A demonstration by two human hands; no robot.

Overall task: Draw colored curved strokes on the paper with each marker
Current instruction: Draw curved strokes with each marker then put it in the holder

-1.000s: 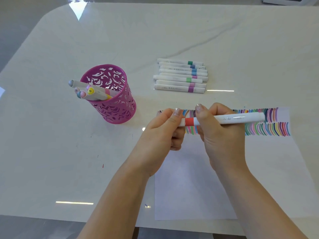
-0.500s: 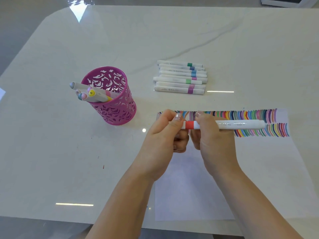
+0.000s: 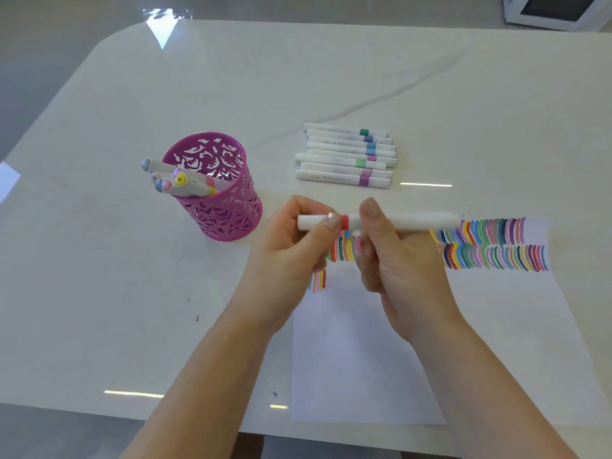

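Note:
A white marker with a red band (image 3: 417, 221) lies level above the paper, held at both ends. My left hand (image 3: 298, 250) pinches its left cap end, thumb on top beside the red band. My right hand (image 3: 394, 253) grips the barrel just right of the band. The cap looks seated on the marker. Below lies the white paper (image 3: 430, 342), with rows of short curved strokes in many colours along its top edge (image 3: 496, 246); my hands hide the middle of those rows.
A pink cut-out metal cup (image 3: 228, 207) holding several markers stands left of my hands. Several white markers with coloured bands (image 3: 344, 155) lie in a row behind the paper. A white device (image 3: 556, 11) sits at the far right corner. The table's near edge runs close under my forearms.
Both hands and the marker have shifted slightly left and up. My left thumb now sits on the cap end, and more of the cap's white tip shows left of the hand.

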